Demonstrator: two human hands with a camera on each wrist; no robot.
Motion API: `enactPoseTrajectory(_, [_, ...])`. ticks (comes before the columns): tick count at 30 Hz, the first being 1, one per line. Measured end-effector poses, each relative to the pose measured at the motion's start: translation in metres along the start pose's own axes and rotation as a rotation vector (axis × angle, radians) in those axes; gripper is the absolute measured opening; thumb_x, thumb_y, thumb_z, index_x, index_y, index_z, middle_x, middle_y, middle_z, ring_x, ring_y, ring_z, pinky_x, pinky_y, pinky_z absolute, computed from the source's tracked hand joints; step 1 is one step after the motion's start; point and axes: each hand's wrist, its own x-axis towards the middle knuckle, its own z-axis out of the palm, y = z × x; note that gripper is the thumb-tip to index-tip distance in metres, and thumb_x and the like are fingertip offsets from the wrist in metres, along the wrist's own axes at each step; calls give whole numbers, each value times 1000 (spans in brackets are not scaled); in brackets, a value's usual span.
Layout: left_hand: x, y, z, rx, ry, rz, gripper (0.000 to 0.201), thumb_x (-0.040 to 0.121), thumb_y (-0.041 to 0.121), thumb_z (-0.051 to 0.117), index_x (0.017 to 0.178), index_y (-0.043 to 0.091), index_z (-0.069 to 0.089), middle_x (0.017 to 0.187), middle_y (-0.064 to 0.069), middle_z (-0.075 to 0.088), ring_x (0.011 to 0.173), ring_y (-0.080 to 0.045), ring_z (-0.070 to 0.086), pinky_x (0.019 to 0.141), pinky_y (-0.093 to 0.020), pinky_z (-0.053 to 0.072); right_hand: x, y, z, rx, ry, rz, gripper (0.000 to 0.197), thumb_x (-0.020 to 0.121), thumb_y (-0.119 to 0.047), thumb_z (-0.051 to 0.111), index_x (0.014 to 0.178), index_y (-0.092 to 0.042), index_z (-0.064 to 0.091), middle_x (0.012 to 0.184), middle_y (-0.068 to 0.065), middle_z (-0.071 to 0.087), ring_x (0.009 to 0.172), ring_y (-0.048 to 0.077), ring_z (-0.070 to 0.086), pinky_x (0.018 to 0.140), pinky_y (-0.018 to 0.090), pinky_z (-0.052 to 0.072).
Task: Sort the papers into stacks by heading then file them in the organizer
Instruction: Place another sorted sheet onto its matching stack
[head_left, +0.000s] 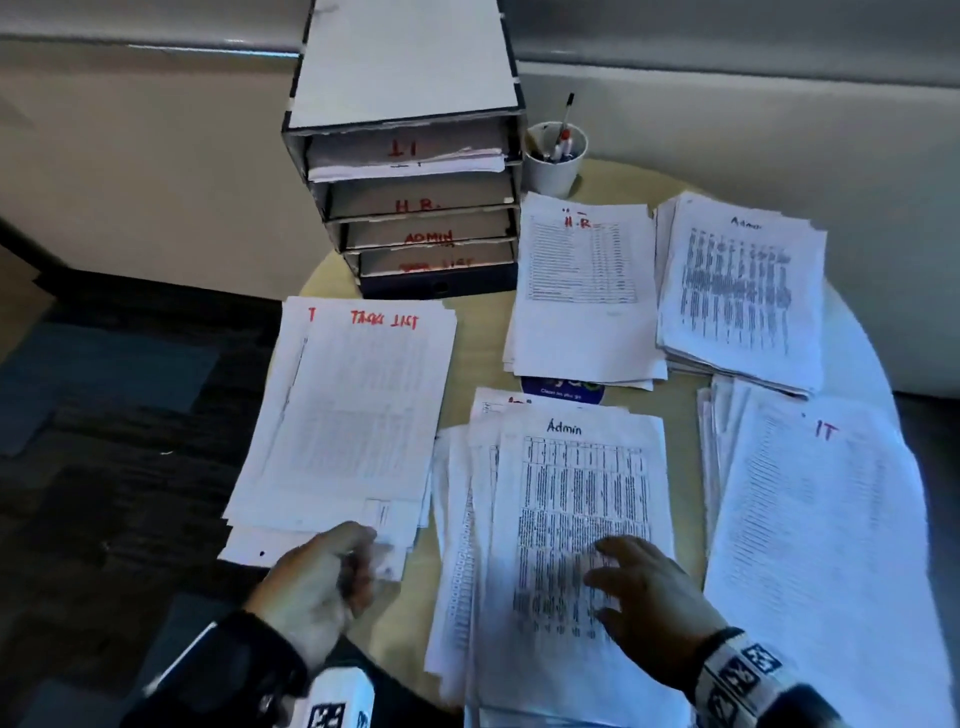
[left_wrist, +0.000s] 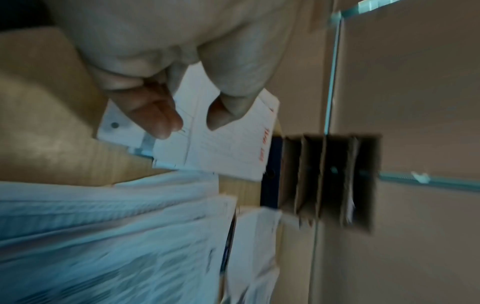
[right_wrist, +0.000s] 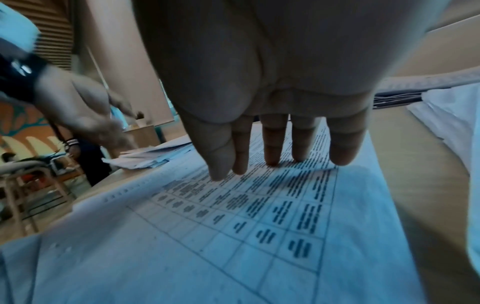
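Observation:
A grey organizer (head_left: 410, 171) with slots marked IT, H.R., ADMIN and TASK LIST stands at the back of the round table (head_left: 475, 338). Sorted stacks lie around it: Task List (head_left: 353, 415) on the left, H.R. (head_left: 582, 280), Admin (head_left: 743, 291), and IT (head_left: 810, 519) on the right. A mixed pile topped by an Admin sheet (head_left: 571, 519) lies nearest me. My right hand (head_left: 608, 571) rests on that sheet with straight, spread fingers (right_wrist: 272, 148). My left hand (head_left: 363, 551) hovers at the Task List stack's near edge, fingers (left_wrist: 161, 119) loosely curled, holding nothing.
A white cup (head_left: 555, 156) of pens stands right of the organizer. A blue round sticker (head_left: 563, 389) peeks out between the H.R. stack and the mixed pile. The Task List stack overhangs the table's left edge, above dark carpet (head_left: 130, 441). The organizer's IT slot holds papers.

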Motion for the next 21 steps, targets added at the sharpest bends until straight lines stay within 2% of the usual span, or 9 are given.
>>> enactPoseTrajectory(3, [-14, -5, 28, 513, -109, 326, 9, 90, 12, 67, 98, 8, 68, 67, 0, 59, 56, -17, 49, 51, -26, 42, -2, -1, -2, -27, -44, -2, 36, 87, -43, 56, 122, -37, 62, 147, -11, 35, 138, 14, 29, 107, 35, 40])
enactPoseTrajectory(5, [-2, 1, 62, 888, -162, 526, 19, 90, 24, 66, 108, 18, 67, 86, 5, 65, 76, -16, 58, 68, -26, 45, -2, -2, -2, -27, -42, 5, 36, 89, -42, 55, 124, -37, 60, 146, -11, 32, 137, 13, 26, 106, 34, 41])
enactPoseTrajectory(7, [22, 2, 103, 1218, -170, 641, 38, 89, 37, 64, 119, 15, 61, 112, -2, 63, 99, -21, 60, 80, -27, 45, -3, -2, -3, -31, -36, 2, 35, 90, -41, 55, 124, -36, 61, 146, -12, 31, 136, 12, 25, 105, 33, 42])
enactPoseTrajectory(9, [46, -3, 143, 1362, -92, 651, 62, 84, 47, 66, 128, 6, 50, 122, -14, 55, 108, -32, 57, 86, -36, 47, -4, -1, -3, -42, -25, -17, 35, 89, -42, 56, 123, -36, 61, 147, -11, 30, 137, 12, 24, 104, 33, 43])
enactPoseTrajectory(12, [67, -5, 179, 1299, 89, 561, 81, 79, 44, 72, 142, 10, 34, 134, -16, 46, 118, -35, 53, 93, -40, 50, -7, 6, 0, -33, -30, -39, 38, 87, -44, 58, 125, -37, 60, 148, -11, 29, 138, 13, 23, 106, 38, 42])
enactPoseTrajectory(15, [76, -7, 185, 1114, 70, 482, 72, 85, 30, 70, 145, 12, 34, 138, -12, 51, 116, -31, 57, 85, -30, 44, -8, 11, 4, 10, -25, -69, 38, 86, -42, 61, 124, -39, 60, 148, -12, 30, 140, 12, 23, 109, 41, 40])
enactPoseTrajectory(17, [79, -8, 181, 938, 26, 536, 52, 88, 22, 69, 135, 13, 48, 132, -7, 60, 104, -23, 58, 83, -24, 41, -9, 14, 6, 57, -24, -64, 37, 86, -42, 62, 122, -39, 62, 150, -13, 30, 141, 11, 25, 111, 38, 37])
enactPoseTrajectory(19, [74, -9, 170, 764, -70, 601, 27, 88, 16, 71, 113, 16, 62, 114, -3, 69, 95, -20, 62, 82, -24, 45, -11, 18, 4, 189, 25, 14, 41, 86, -40, 66, 126, -38, 61, 153, -12, 33, 137, 10, 37, 111, 26, 34])
enactPoseTrajectory(21, [60, -7, 155, 610, -198, 589, 12, 87, 10, 72, 94, 18, 66, 96, 0, 72, 90, -20, 65, 80, -27, 49, -13, 29, 1, 394, 293, 169, 59, 81, -30, 77, 136, -31, 54, 151, -4, 36, 135, 16, 42, 109, 26, 34])
